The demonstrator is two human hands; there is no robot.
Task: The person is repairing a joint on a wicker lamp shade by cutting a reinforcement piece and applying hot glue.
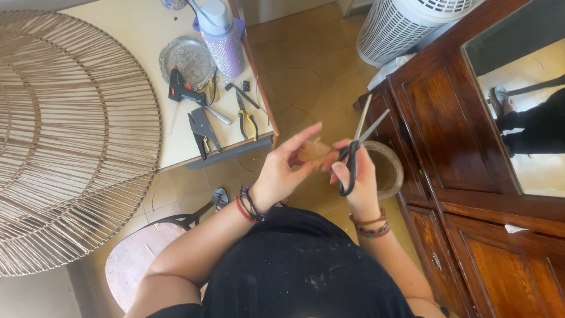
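My right hand [360, 182] grips black-handled scissors [356, 147], blades slightly apart and pointing up and away. My left hand [284, 171] is raised beside it, fingers spread, pinching a small light-brown bundle of fibre [313, 151] between thumb and fingers. The two hands nearly touch above my lap. Behind the right hand lies a ring-shaped coil of natural cord [390, 171] on the floor, partly hidden by the hand.
A large round woven wire-and-cord frame [65, 141] leans over the cream table [135, 41]. On the table lie a glue gun [183, 92], pliers [247, 118], a stapler [203, 131], a silver dish [187, 58] and a lilac bottle [223, 38]. Dark wooden cabinet [465, 153] right; white fan [400, 26]; stool [141, 256].
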